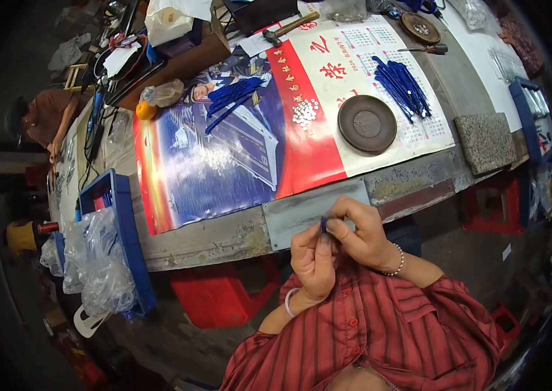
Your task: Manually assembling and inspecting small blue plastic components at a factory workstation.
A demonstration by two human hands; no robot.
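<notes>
Currently, the left grip (314, 264) and right grip (358, 233) are both clamped on a small blue piece (323, 225) over the gray board (292, 214), with the brown dish (367, 124) beyond them on the bench (224, 241).

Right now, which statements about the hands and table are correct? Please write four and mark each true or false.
1. The left hand and right hand meet at a small dark-blue piece. True.
2. A round brown dish lies near small white discs on a glossy printed sheet. True.
3. The dish lies left of the discs. False: it lies right of them.
4. The right hand's wrist is bare. False: it wears a pale beaded bracelet.
</notes>
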